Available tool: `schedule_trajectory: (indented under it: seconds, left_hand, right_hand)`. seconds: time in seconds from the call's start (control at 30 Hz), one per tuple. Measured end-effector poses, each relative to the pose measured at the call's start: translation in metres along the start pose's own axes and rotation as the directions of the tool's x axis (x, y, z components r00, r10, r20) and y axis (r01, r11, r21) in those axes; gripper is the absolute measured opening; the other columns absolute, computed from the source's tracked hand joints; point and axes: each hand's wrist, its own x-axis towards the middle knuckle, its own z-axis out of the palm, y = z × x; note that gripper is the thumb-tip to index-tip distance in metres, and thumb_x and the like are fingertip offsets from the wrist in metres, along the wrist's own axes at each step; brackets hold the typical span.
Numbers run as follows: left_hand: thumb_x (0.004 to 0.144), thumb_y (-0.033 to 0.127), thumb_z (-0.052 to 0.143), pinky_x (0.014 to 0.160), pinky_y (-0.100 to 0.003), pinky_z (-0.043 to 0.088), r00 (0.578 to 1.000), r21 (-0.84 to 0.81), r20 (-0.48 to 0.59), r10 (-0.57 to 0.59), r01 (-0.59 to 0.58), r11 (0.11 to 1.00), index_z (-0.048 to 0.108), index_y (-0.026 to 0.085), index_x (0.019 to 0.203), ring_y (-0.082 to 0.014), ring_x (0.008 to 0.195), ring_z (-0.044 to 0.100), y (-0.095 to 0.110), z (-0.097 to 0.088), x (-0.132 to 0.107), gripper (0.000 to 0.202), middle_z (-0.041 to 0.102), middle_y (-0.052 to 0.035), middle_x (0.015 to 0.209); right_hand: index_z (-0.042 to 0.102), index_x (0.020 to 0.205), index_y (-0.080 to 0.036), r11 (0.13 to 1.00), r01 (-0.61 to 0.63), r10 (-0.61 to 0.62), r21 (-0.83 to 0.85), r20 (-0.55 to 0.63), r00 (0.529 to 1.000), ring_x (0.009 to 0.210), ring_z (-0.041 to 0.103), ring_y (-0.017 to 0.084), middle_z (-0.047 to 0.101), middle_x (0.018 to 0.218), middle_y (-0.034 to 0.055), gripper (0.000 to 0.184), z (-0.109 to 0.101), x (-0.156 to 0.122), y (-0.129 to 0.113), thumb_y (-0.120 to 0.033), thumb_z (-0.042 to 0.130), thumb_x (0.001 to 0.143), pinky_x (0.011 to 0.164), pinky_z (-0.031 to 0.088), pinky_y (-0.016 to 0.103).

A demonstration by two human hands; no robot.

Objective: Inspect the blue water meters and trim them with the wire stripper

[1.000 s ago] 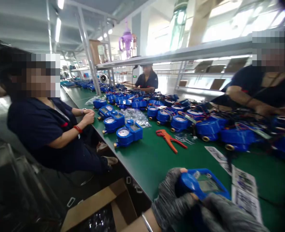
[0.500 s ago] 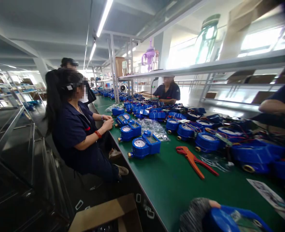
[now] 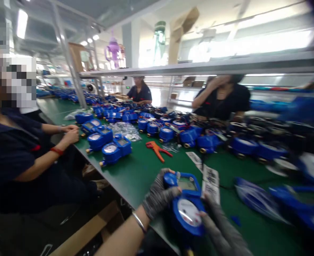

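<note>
A blue water meter [image 3: 185, 204] with a round white dial and a small display sits between both my gloved hands at the near edge of the green table [image 3: 141, 170]. My left hand [image 3: 158, 193], in a grey knit glove, grips the meter's left side. My right hand [image 3: 218, 227], also gloved, holds its lower right side. White printed label sheets [image 3: 211, 181] lie just right of the meter.
Orange pliers [image 3: 157, 149] lie on the table behind the meter. Several blue meters [image 3: 111, 149] stand along the left edge and across the far side. A seated person [image 3: 18, 156] is at left, two more across the table. A cardboard box [image 3: 87, 231] stands below the table edge.
The view swung up and left, then back down to my hands. The meter is now turned with its round dial facing me, held in both hands.
</note>
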Motion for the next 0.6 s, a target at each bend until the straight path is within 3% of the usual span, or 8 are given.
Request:
schedule_trajectory:
  seconds: [0.1, 0.17, 0.23, 0.3, 0.33, 0.4, 0.5, 0.6]
  left_hand:
    - [0.075, 0.049, 0.071, 0.105, -0.051, 0.041, 0.989, 0.018, 0.143, -0.035, 0.032, 0.999, 0.04, 0.021, 0.137, -0.0332, 0.12, 0.052, 0.004, 0.0, 0.015, 0.075, 0.052, -0.0129, 0.132]
    - [0.07, 0.043, 0.077, 0.118, -0.052, 0.019, 0.995, 0.212, 0.101, -0.011, -0.011, 0.977, 0.035, 0.02, 0.143, -0.0347, 0.141, 0.026, -0.001, 0.005, 0.009, 0.087, 0.031, -0.0132, 0.15]
    - [0.069, 0.044, 0.075, 0.119, -0.052, 0.017, 0.992, 0.608, 0.065, 0.11, -0.127, 0.784, 0.028, 0.02, 0.148, -0.0344, 0.143, 0.02, -0.009, 0.011, -0.007, 0.096, 0.023, -0.0134, 0.155]
    - [0.07, 0.046, 0.072, 0.115, -0.054, 0.028, 0.973, 0.836, 0.096, 0.21, -0.194, 0.514, 0.024, 0.019, 0.15, -0.0361, 0.139, 0.03, -0.017, 0.014, -0.025, 0.097, 0.026, -0.0155, 0.154]
    - [0.071, 0.045, 0.07, 0.111, -0.054, 0.034, 0.967, 0.885, 0.113, 0.228, -0.202, 0.42, 0.024, 0.019, 0.15, -0.0369, 0.136, 0.035, -0.02, 0.013, -0.031, 0.095, 0.029, -0.0168, 0.152]
    - [0.072, 0.045, 0.067, 0.107, -0.053, 0.039, 0.965, 0.933, 0.133, 0.227, -0.199, 0.3, 0.027, 0.018, 0.148, -0.0375, 0.131, 0.042, -0.023, 0.007, -0.032, 0.09, 0.035, -0.0187, 0.148]
    - [0.072, 0.043, 0.066, 0.108, -0.051, 0.04, 0.975, 0.94, 0.179, 0.129, -0.208, 0.27, 0.032, 0.017, 0.146, -0.0355, 0.129, 0.046, -0.021, -0.012, -0.013, 0.086, 0.041, -0.0173, 0.145]
    - [0.069, 0.039, 0.067, 0.108, -0.05, 0.04, 0.962, 0.913, 0.27, 0.033, -0.266, 0.31, 0.036, 0.02, 0.145, -0.0338, 0.128, 0.046, -0.011, -0.03, 0.007, 0.083, 0.045, -0.0135, 0.143]
  right_hand:
    - [0.037, 0.148, -0.025, 0.989, -0.141, 0.139, -0.036, -0.055, 0.989, 0.118, 0.058, 0.029, 0.058, 0.132, 0.0091, 0.065, 0.013, -0.022, -0.004, -0.055, 0.045, 0.091, 0.094, 0.053, 0.041]
    - [0.037, 0.148, -0.022, 0.984, -0.176, 0.177, 0.011, -0.026, 0.984, 0.122, 0.055, 0.026, 0.054, 0.137, 0.0083, 0.064, 0.016, -0.03, 0.0, -0.051, 0.048, 0.092, 0.099, 0.049, 0.038]
    - [0.045, 0.143, -0.023, 0.974, -0.195, 0.19, 0.114, 0.059, 0.98, 0.12, 0.056, 0.024, 0.057, 0.134, 0.0081, 0.056, 0.004, -0.03, 0.014, -0.046, 0.051, 0.093, 0.101, 0.047, 0.037]
    - [0.055, 0.132, -0.021, 0.965, -0.225, 0.22, 0.133, 0.052, 0.974, 0.11, 0.062, 0.023, 0.063, 0.123, 0.0088, 0.044, -0.022, -0.024, 0.042, -0.042, 0.05, 0.093, 0.097, 0.049, 0.038]
    - [0.057, 0.127, -0.02, 0.965, -0.252, 0.253, 0.069, -0.013, 0.967, 0.104, 0.064, 0.023, 0.066, 0.116, 0.0088, 0.039, -0.038, -0.02, 0.06, -0.039, 0.049, 0.094, 0.094, 0.051, 0.038]
    - [0.06, 0.118, -0.014, 0.94, -0.264, 0.22, -0.216, -0.207, 0.953, 0.103, 0.063, 0.024, 0.066, 0.113, 0.0123, 0.033, -0.069, -0.009, 0.102, -0.031, 0.047, 0.093, 0.094, 0.05, 0.04]
    - [0.063, 0.114, -0.013, 0.867, -0.236, 0.181, -0.439, -0.164, 0.97, 0.106, 0.061, 0.024, 0.065, 0.114, 0.0134, 0.031, -0.098, 0.004, 0.152, -0.022, 0.046, 0.09, 0.098, 0.046, 0.042]
    - [0.068, 0.107, -0.019, 0.87, -0.143, 0.152, -0.472, -0.018, 0.988, 0.102, 0.062, 0.02, 0.067, 0.108, 0.0073, 0.026, -0.102, 0.013, 0.173, -0.021, 0.051, 0.089, 0.095, 0.048, 0.035]
